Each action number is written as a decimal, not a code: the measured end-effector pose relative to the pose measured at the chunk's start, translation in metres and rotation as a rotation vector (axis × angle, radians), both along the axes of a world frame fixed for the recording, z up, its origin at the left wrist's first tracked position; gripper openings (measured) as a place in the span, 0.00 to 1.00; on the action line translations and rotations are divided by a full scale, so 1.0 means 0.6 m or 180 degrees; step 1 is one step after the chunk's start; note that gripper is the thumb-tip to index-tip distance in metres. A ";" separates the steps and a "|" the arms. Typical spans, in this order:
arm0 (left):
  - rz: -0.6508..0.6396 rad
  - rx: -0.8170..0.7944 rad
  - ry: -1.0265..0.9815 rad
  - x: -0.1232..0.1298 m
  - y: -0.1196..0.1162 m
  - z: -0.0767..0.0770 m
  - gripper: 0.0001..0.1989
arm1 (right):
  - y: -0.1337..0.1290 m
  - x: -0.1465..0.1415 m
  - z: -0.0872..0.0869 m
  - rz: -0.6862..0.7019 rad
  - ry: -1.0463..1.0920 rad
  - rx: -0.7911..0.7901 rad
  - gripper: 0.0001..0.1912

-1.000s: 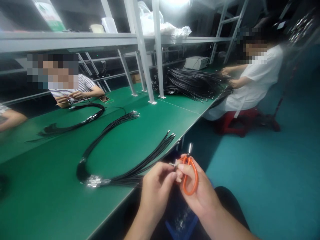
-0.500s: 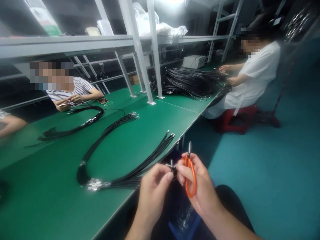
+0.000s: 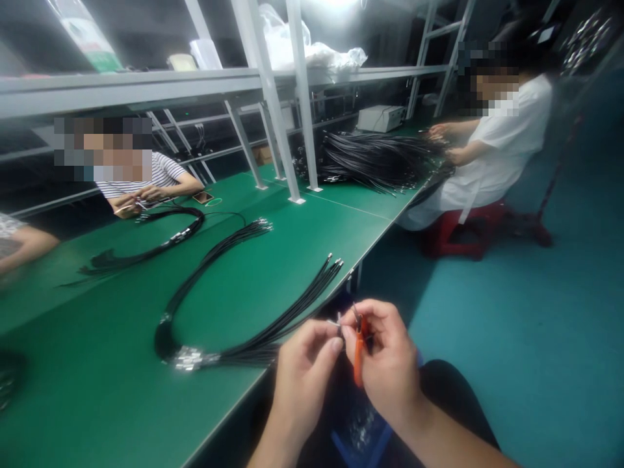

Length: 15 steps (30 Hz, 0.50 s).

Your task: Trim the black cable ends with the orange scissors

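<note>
Past the table's front edge, my left hand (image 3: 306, 364) pinches the end of a black cable (image 3: 340, 331) between thumb and forefinger. Small silvery pieces stick up there, too small to make out. My right hand (image 3: 387, 354) is closed around orange-handled scissors (image 3: 359, 354), blades pointing up, and its fingertips meet the left hand's at the cable end. A bundle of black cables (image 3: 195, 276) lies curved on the table to the left. Its silvery connectors (image 3: 188, 358) are gathered near the front, and one end fans out towards my hands.
Below my hands is a blue bin (image 3: 363, 435) with small clear bits inside. The green table (image 3: 117, 364) carries shelf posts (image 3: 297, 130), another cable bundle (image 3: 170, 242) and a large cable heap (image 3: 365, 159). One co-worker (image 3: 507, 143) sits right, another (image 3: 141, 175) across the table.
My right hand has turned and moved slightly left, so the scissors show edge-on and lower, their blades nearer the cable end. My left hand keeps its pinch.
</note>
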State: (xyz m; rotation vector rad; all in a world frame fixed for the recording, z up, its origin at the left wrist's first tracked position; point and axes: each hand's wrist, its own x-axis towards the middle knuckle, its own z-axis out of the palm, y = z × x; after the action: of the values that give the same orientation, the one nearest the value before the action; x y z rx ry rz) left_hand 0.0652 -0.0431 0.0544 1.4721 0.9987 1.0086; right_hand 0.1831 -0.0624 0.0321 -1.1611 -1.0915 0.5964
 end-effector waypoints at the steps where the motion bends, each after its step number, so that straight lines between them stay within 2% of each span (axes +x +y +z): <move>1: 0.0023 0.0022 0.0018 0.000 0.000 0.000 0.05 | 0.001 0.000 -0.005 -0.0023 -0.0014 0.0113 0.16; 4: 0.0130 0.0023 -0.0073 0.000 0.002 0.000 0.06 | 0.002 0.004 -0.019 -0.0130 -0.0040 0.0227 0.19; 8: 0.0232 -0.0101 -0.0348 -0.005 0.010 -0.001 0.05 | -0.012 0.016 -0.023 -0.0079 -0.0061 -0.0183 0.15; 10: 0.0232 -0.0148 -0.0445 -0.007 0.015 -0.002 0.05 | -0.025 0.022 -0.013 0.0249 0.0194 -0.0484 0.15; 15: 0.0394 -0.0052 -0.0498 -0.004 0.021 -0.008 0.04 | -0.051 0.030 0.027 0.1525 0.1387 -0.1433 0.12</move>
State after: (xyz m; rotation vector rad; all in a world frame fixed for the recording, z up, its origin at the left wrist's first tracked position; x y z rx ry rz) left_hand 0.0629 -0.0303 0.0493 1.3090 0.9914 1.1831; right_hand 0.2011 -0.0931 0.0482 -1.0703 -0.8739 1.4561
